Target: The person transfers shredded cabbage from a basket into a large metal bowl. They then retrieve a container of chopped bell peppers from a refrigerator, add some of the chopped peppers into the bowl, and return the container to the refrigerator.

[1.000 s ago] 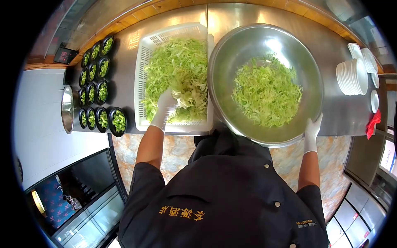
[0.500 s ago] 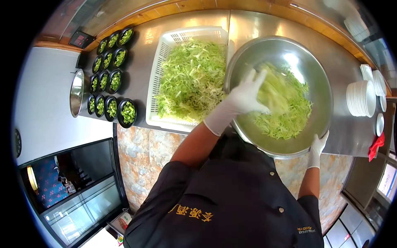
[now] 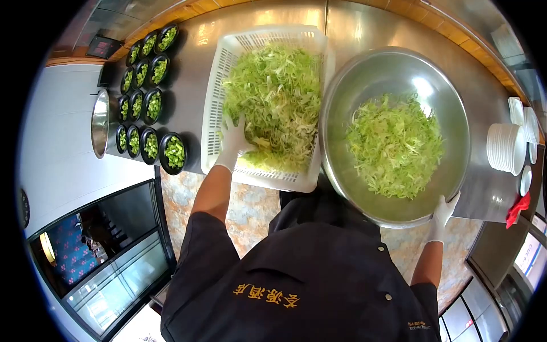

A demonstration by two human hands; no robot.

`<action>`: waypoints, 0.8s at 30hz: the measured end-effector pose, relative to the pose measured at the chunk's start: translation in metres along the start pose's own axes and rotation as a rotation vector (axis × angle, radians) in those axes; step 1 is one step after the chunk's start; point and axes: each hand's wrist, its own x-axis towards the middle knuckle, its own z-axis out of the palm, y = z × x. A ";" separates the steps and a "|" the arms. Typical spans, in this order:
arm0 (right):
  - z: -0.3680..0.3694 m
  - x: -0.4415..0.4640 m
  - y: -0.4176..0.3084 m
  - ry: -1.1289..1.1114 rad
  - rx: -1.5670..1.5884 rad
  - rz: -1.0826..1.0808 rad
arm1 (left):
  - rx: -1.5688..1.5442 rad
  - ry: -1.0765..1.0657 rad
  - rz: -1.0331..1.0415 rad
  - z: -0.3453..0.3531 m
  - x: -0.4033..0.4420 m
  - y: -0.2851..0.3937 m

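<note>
Ditching shredded greens (image 3: 393, 148) in the steel bowl (image 3: 376, 74), left hand (image 3: 233, 141) is back at the plastic basket (image 3: 213, 134), fingers spread, empty; right hand (image 3: 443, 214) touches the bowl, grip unclear.

White-gloved L hand (image 3: 232, 141), near-L corner of white slatted plastic basket (image 3: 268, 181): fingertips partly hidden by pale-green shredded veg (image 3: 276, 91), grip unclear. R of basket, wide round steel bowl's (image 3: 387, 68) underside hidden. Far L of basket, small black box's (image 3: 104, 47) red display too tiny to read. Nearside of basket, black jacket (image 3: 336, 262) cut off by btm edge.
</note>
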 end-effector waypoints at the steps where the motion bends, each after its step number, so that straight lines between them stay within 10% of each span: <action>1: -0.002 0.001 0.003 -0.005 -0.002 -0.010 | -0.003 0.038 0.018 0.006 0.002 -0.006; 9: 0.000 0.005 0.009 0.001 0.042 -0.010 | -0.509 0.150 0.256 -0.006 0.013 -0.017; 18: -0.002 0.003 0.009 0.002 0.015 -0.019 | -0.141 -0.175 0.174 -0.062 0.059 0.089; 24: -0.004 0.003 0.011 -0.011 -0.009 -0.033 | -0.336 0.064 0.155 -0.033 0.046 0.075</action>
